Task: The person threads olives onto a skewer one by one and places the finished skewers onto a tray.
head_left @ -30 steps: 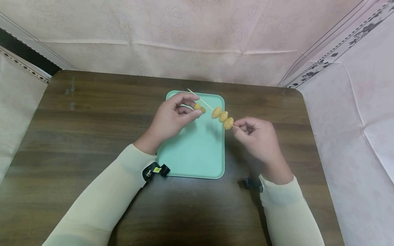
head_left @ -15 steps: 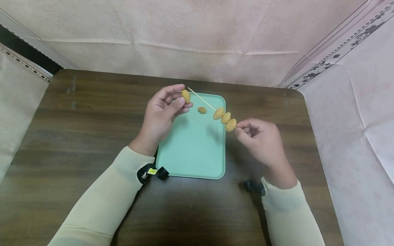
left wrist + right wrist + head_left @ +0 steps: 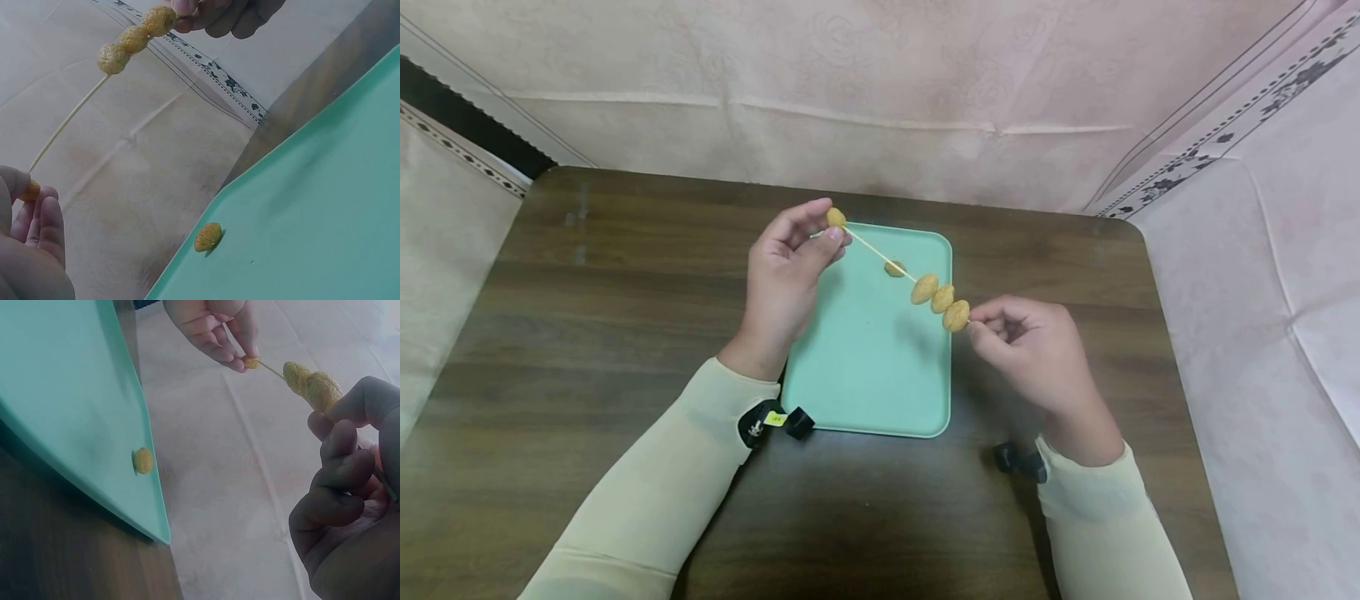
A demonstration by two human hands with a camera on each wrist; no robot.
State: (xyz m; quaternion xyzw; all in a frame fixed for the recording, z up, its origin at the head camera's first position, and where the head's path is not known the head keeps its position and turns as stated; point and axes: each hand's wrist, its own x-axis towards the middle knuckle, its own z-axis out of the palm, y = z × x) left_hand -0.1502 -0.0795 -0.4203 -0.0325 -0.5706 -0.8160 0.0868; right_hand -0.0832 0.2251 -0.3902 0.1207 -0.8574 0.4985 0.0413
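My right hand (image 3: 1026, 346) pinches the lower end of a thin wooden skewer (image 3: 877, 251). Three wrinkled, yellow oval food pieces (image 3: 943, 299) sit together on it, close to my right fingertips. At the skewer's far tip, my left hand (image 3: 778, 275) pinches another yellow oval piece (image 3: 836, 217) between thumb and fingers. The skewer bows slightly between the hands in the left wrist view. It slants above a mint-green tray (image 3: 865, 383). One loose yellow piece (image 3: 207, 237) lies on the tray near its far edge, partly behind the skewer in the head view.
The tray lies on a dark brown wooden table (image 3: 647, 300). Pale patterned cloth (image 3: 850, 108) hangs behind the table and at both sides. A dark wrist camera (image 3: 797, 423) sits at the left cuff, another camera (image 3: 1018, 462) at the right.
My left hand has lifted one yellow piece from the tray area, up and left, and brought it against the skewer's tip. A second piece is left lying on the tray. The right hand barely moved.
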